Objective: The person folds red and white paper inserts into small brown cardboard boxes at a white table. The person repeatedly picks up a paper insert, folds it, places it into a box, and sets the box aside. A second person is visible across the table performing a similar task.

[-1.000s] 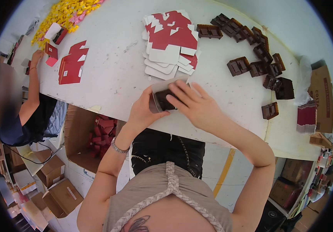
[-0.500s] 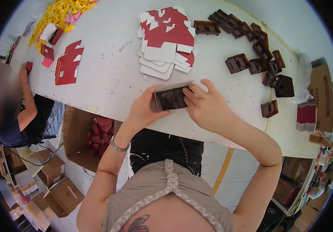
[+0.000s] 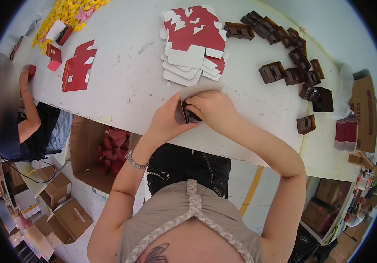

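Observation:
A small carton, its pale lid flap standing up at the far side, is held above the near edge of the table. My left hand is closed around its left end, thumb along the near side. Inside the carton sits a dark brown plastic tray, mostly covered by my right hand. The right fingers are bent down into the carton and press on the tray; their tips are partly hidden. Beyond my hands lies a stack of flat red and white carton blanks.
Loose dark brown plastic trays spread over the table's right side. Yellow wrapped pieces heap at the far left, near a flat red carton. A co-worker's hand holds a red box. A cardboard box of red boxes stands below.
My right hand has moved left and deeper into the carton, covering more of the tray. The carton's flap now stands more in view. My left hand keeps its hold.

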Tool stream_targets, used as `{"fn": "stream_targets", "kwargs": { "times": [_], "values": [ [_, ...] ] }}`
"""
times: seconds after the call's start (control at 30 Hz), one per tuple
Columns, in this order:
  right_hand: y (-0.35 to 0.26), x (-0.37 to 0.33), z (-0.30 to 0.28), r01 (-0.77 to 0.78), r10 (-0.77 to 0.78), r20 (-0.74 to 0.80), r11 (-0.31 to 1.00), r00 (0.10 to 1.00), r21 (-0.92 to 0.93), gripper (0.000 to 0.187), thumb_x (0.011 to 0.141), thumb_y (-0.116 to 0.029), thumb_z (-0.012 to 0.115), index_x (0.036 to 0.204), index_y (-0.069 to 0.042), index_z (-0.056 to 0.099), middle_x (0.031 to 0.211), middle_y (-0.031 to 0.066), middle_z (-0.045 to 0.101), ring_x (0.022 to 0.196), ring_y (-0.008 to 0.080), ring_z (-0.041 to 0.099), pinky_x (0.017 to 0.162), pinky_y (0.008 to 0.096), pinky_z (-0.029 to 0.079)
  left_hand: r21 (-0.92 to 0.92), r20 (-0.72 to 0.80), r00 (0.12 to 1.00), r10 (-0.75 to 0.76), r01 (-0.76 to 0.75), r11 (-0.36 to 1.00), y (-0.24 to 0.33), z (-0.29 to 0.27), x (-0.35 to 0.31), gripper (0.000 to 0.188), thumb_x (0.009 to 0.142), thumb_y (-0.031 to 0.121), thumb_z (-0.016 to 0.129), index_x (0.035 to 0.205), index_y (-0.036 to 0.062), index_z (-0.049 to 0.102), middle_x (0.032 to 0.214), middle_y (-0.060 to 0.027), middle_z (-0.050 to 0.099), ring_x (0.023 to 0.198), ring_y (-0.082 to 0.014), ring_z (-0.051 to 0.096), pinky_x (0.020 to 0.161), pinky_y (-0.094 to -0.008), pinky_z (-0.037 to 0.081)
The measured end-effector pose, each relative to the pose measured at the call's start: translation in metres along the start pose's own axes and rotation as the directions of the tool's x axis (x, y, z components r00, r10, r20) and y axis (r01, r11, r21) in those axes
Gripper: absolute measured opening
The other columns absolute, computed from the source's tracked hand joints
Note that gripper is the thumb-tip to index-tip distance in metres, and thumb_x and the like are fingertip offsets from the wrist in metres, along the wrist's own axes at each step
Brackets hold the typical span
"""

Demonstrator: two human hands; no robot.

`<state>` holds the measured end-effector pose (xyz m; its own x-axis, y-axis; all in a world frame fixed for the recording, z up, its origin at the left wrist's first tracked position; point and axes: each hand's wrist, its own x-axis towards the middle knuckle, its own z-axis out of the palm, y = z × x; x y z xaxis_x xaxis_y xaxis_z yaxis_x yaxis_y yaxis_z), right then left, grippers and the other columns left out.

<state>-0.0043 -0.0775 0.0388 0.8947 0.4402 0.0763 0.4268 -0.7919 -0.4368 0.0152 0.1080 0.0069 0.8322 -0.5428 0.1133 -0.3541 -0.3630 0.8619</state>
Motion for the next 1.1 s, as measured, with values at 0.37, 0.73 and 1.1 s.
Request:
{"fn": "stream_targets", "kwargs": {
  "times": [0.37,0.73,1.1],
  "values": [
    [-0.021,-0.035,-0.026,0.169,-0.215,-0.218,0.963,0.952,-0.21,0.035,0.07,-0.019,0.073,0.101,-0.006,0.064,0.105,0.0036,0.066,0.094,0.0218,0.058,0.089,0.0406,0.04,0.043,0.097,0.995,0.014,-0.018,0.999,0.006,-0.012,0.002,0.071,0.067,0.017,0.081,0.128,0.0125,0.047,0.116,-0.0116,0.06,0.107,-0.0261,0.059,0.089,-0.0351,0.047],
    [-0.033,-0.049,0.012,0.239,-0.234,-0.416,0.97,0.879,-0.041,0.025,0.068,-0.002,0.068,0.092,-0.007,0.067,0.103,0.0027,0.067,0.09,0.0221,0.059,0.081,0.0411,0.045,0.588,-0.648,0.662,-0.376,0.749,0.305,-0.158,-0.267,0.063,0.11,0.071,0.078,0.054,0.149,0.0106,0.015,0.154,-0.0234,0.011,0.141,-0.0431,0.012,0.104,-0.0692,0.013],
    [-0.028,0.039,0.037,0.276,-0.247,-0.262,0.958,0.933,0.082,0.055,0.069,-0.031,0.076,0.116,-0.006,0.06,0.128,0.0131,0.054,0.116,0.0311,0.048,0.096,0.0462,0.039,0.83,-0.189,0.969,-0.162,0.246,0.501,-0.027,-0.098,-0.031,0.093,0.068,0.065,0.066,0.138,0.008,0.043,0.143,-0.0191,0.038,0.133,-0.0357,0.032,0.101,-0.0536,0.031]
  ]
}}
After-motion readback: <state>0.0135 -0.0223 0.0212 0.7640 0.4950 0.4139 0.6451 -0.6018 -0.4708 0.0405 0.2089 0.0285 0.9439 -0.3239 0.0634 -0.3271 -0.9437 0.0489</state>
